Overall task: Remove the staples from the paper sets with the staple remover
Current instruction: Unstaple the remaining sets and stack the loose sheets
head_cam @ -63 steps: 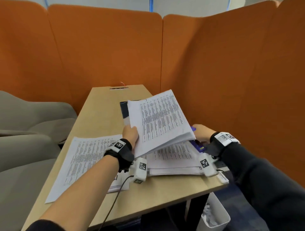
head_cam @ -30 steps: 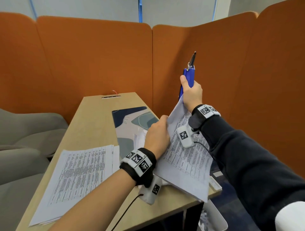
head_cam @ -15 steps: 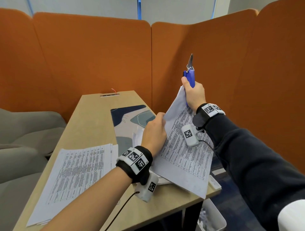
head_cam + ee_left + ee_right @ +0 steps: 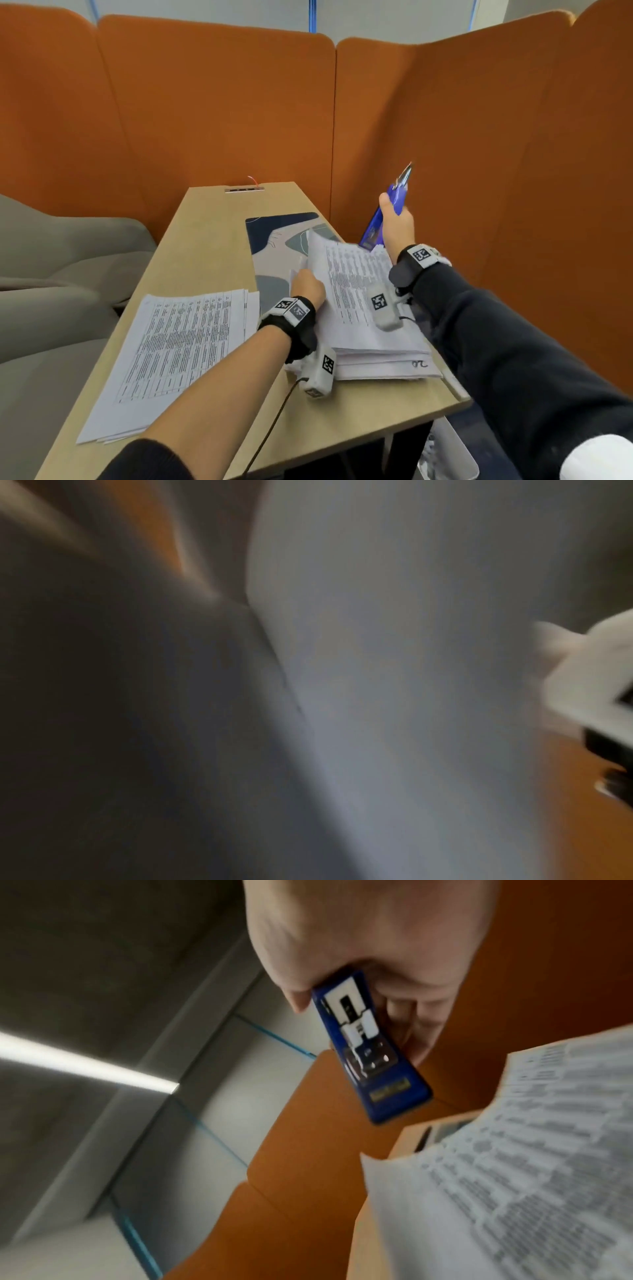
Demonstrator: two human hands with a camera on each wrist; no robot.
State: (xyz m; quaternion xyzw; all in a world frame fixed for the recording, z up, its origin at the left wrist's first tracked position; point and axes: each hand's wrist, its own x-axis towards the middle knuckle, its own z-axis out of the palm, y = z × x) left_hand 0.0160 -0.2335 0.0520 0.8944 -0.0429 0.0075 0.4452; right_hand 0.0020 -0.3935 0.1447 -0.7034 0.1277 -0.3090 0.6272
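**Staple remover held up, paper set gripped at the desk**

The right hand (image 4: pixel 397 222) is raised above the far right corner of the desk (image 4: pixel 212 233), fingers wrapped tight round the blue staple remover (image 4: pixel 380 222); its metal tip points up toward the orange partition (image 4: pixel 222 113), its back end hangs down just above the papers; the right wrist view shows pale stickers and a small gold label on the tool's underside, all too blurred to read.

The left hand (image 4: pixel 308 282) is low over the desk, knuckles up, fingers curled on the left edge of the top paper set (image 4: pixel 356 291); that set lifts at its far end and rests on the stack of papers (image 4: pixel 376 366) at the desk's right edge; a handwritten mark on the stack's near corner looks like "20", though I cannot be sure; the printed tables on the sheets are too small to make out.

A second pile of printed sheets (image 4: pixel 178 349) lies flat on the near left of the desk, apart from the stack; a patterned mat (image 4: pixel 277 240) lies under the stack's far end; both wrists wear black bands with square black-and-white markers; the left wrist view is blurred grey paper.
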